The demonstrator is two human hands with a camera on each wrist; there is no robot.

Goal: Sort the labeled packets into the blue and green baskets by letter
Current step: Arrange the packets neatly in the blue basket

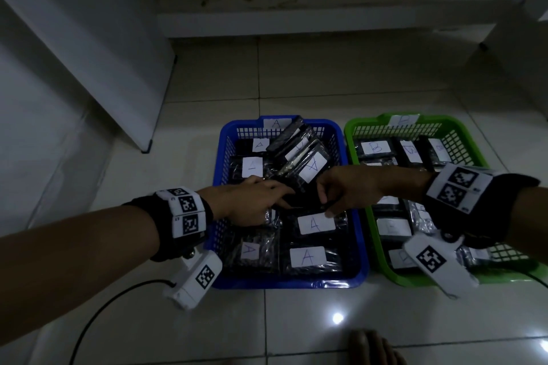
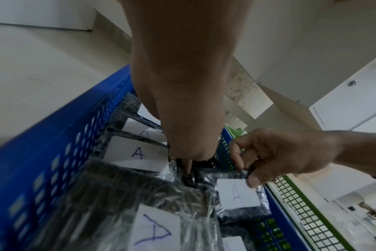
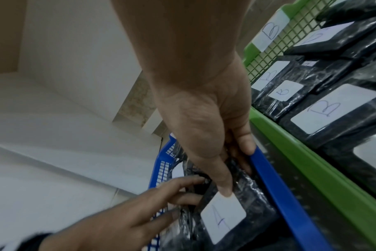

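The blue basket (image 1: 284, 283) holds several black packets labelled A; the green basket (image 1: 382, 249) to its right holds packets labelled B. Both hands meet over the middle of the blue basket. My right hand (image 1: 329, 201) pinches the far edge of a flat-lying A packet (image 1: 315, 224), thumb on its label's corner (image 3: 225, 191) and fingers behind the edge by the blue rim (image 3: 275, 183). My left hand (image 1: 267, 201) reaches in from the left with fairly straight fingers (image 3: 182, 197) touching that packet's left edge. Its fingertips dip between packets (image 2: 187, 169), and its thumb is hidden.
Both baskets sit side by side on a glossy tiled floor. A white panel (image 1: 118, 68) leans at the left and a low step runs across the back. A black cable (image 1: 98, 314) trails on the floor near my left arm. A bare foot (image 1: 370, 347) shows at the bottom edge.
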